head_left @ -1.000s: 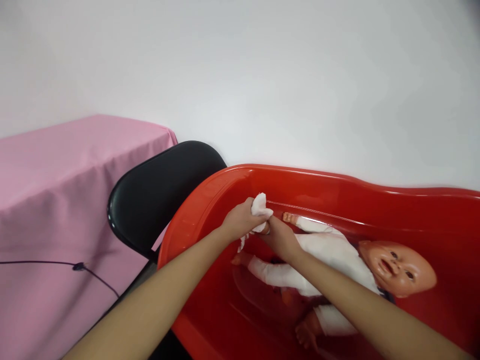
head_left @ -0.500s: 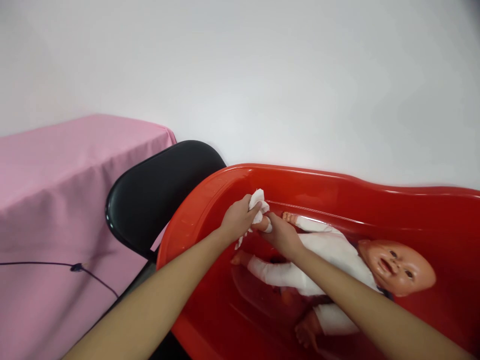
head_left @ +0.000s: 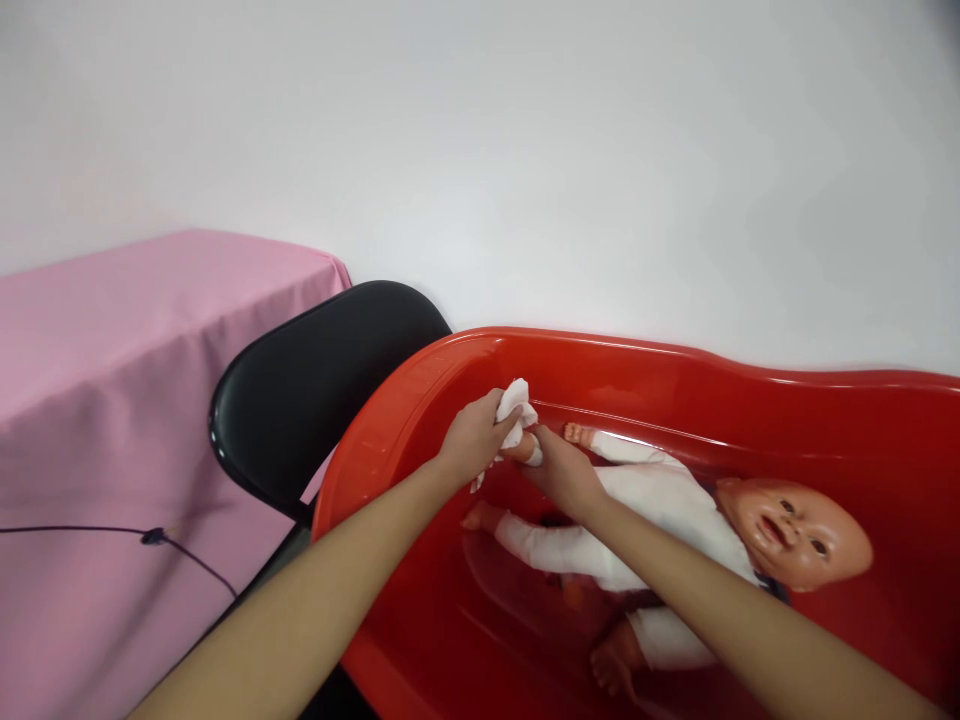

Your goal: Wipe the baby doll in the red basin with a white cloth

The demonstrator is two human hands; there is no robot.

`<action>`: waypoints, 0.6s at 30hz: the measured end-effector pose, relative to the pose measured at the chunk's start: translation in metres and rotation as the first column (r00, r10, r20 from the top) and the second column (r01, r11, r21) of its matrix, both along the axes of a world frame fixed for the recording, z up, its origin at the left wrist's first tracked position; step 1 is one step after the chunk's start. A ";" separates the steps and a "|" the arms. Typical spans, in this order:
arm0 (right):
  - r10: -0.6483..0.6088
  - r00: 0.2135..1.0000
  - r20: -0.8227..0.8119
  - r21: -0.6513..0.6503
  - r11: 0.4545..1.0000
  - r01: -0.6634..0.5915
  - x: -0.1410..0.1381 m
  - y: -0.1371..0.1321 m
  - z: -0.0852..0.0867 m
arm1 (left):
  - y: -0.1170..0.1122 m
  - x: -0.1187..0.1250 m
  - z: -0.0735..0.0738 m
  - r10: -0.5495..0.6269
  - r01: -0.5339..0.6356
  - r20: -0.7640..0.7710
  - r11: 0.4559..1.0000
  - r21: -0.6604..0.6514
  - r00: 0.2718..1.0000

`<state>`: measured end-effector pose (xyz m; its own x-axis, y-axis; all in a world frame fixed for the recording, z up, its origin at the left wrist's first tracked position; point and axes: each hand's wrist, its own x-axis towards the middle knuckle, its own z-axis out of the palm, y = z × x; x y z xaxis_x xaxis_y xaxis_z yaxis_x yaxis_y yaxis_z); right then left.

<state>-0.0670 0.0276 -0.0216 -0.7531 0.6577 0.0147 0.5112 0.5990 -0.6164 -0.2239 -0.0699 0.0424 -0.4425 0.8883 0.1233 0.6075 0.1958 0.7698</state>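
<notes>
A baby doll (head_left: pixel 675 520) in white clothes lies on its back inside a red plastic tub (head_left: pixel 420 380), head to the right. My left hand (head_left: pixel 472 440) is closed round a small white cloth (head_left: pixel 516 402) and presses it on the doll's raised foot. My right hand (head_left: pixel 562 470) grips that leg just below the foot (head_left: pixel 517 452). The doll's other leg (head_left: pixel 525 535) lies stretched along the tub floor.
A black chair back (head_left: pixel 315 390) stands just left of the tub. Further left is a table under a pink cloth (head_left: pixel 135 350), with a thin dark cable (head_left: pixel 150 535) across its front. A plain white wall fills the background.
My left hand and the cloth have shifted slightly down and left over the doll's foot. The right hand keeps its hold on the leg.
</notes>
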 end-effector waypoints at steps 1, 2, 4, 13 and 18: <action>-0.009 1.000 0.011 0.014 1.000 0.009 0.002 0.000 -0.001 | 0.000 -0.001 0.000 0.005 -0.005 0.004 1.000 0.010 1.000; -0.019 1.000 0.016 0.024 1.000 0.019 0.004 0.001 -0.002 | 0.000 -0.002 0.000 0.013 -0.014 0.007 1.000 0.024 1.000; -0.033 0.999 0.000 0.030 0.999 0.033 0.006 0.000 -0.003 | 0.001 -0.005 0.001 0.039 -0.040 0.014 0.998 0.050 0.999; -0.019 0.999 -0.044 -0.001 1.000 0.019 0.001 -0.001 0.001 | 0.006 -0.008 -0.002 -0.001 0.010 0.133 0.998 -0.067 0.991; -0.008 1.000 -0.003 -0.012 1.000 0.008 0.000 -0.001 -0.001 | 0.004 -0.006 -0.001 -0.088 0.092 0.068 0.994 -0.058 0.994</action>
<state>-0.0666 0.0270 -0.0224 -0.7476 0.6640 0.0090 0.5140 0.5872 -0.6254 -0.2303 -0.0661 0.0411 -0.3657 0.9298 0.0408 0.5738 0.1907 0.7965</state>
